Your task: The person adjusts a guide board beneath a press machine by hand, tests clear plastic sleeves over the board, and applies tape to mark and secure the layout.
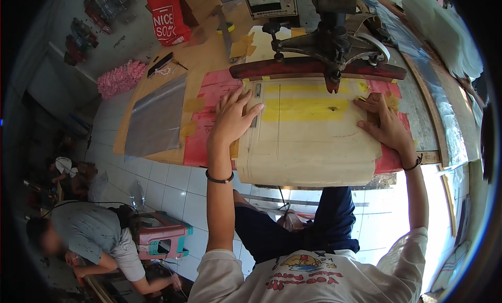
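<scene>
A beige sheet [314,151] with yellow tape strips [303,110] lies on the worktable under the bar [314,67] of a press machine. My left hand [234,115] rests at the sheet's left edge, fingers stretched out and thumb apart, beside small metal strips. At the right edge, my right hand [386,119] lies with bent, spread fingers touching the sheet and the taped border. No object shows in either hand. Red sheeting [196,149] sticks out beneath the beige sheet on both sides. The sheet's front edge hangs past the table edge.
Clear plastic sheets [156,115] lie at the left of the table, near a pink pile [121,79] and a red bag [168,20]. A control box [269,4] stands behind. A person [94,230] works low at left beside a pink stool [163,236].
</scene>
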The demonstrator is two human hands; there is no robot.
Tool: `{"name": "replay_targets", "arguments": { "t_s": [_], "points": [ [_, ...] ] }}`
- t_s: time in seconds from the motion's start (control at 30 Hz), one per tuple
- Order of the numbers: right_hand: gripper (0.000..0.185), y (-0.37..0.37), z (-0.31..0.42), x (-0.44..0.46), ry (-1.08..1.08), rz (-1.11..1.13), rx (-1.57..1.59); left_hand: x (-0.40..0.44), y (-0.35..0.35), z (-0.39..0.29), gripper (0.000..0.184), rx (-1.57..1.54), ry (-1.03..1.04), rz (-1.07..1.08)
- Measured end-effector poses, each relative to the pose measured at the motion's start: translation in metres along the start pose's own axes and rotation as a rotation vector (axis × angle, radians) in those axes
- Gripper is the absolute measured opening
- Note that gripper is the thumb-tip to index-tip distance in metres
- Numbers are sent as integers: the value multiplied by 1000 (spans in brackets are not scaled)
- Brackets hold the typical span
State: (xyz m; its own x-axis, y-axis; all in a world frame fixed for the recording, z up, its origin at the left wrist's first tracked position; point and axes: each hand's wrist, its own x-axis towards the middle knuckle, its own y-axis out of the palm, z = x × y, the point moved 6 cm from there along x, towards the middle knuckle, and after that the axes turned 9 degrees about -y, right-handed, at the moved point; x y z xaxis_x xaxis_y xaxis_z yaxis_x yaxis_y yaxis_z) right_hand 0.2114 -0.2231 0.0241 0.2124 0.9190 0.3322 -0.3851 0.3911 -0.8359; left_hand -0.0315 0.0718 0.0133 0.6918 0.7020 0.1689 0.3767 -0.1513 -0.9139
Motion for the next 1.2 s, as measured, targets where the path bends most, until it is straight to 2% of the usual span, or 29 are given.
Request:
{"name": "replay_targets", "arguments": {
  "t_s": [0.33,0.43,0.57,0.9,1.2],
  "points": [
    [59,-1,-4,-3,41,-39,14,-2,0,2,56,22,-105,-17],
    [59,-2,-9,-3,47,-69,75,-1,0,2,57,6,-79,-44],
    [58,-10,-5,-5,124,-99,6,-1,1,3,56,-24,-68,-73],
    [72,-15,-8,-4,159,-129,-49,-1,-2,4,55,-65,-143,-44],
    [85,-10,-37,-11,248,-215,50,-2,-3,-4,55,-5,-61,-68]
  ]
}}
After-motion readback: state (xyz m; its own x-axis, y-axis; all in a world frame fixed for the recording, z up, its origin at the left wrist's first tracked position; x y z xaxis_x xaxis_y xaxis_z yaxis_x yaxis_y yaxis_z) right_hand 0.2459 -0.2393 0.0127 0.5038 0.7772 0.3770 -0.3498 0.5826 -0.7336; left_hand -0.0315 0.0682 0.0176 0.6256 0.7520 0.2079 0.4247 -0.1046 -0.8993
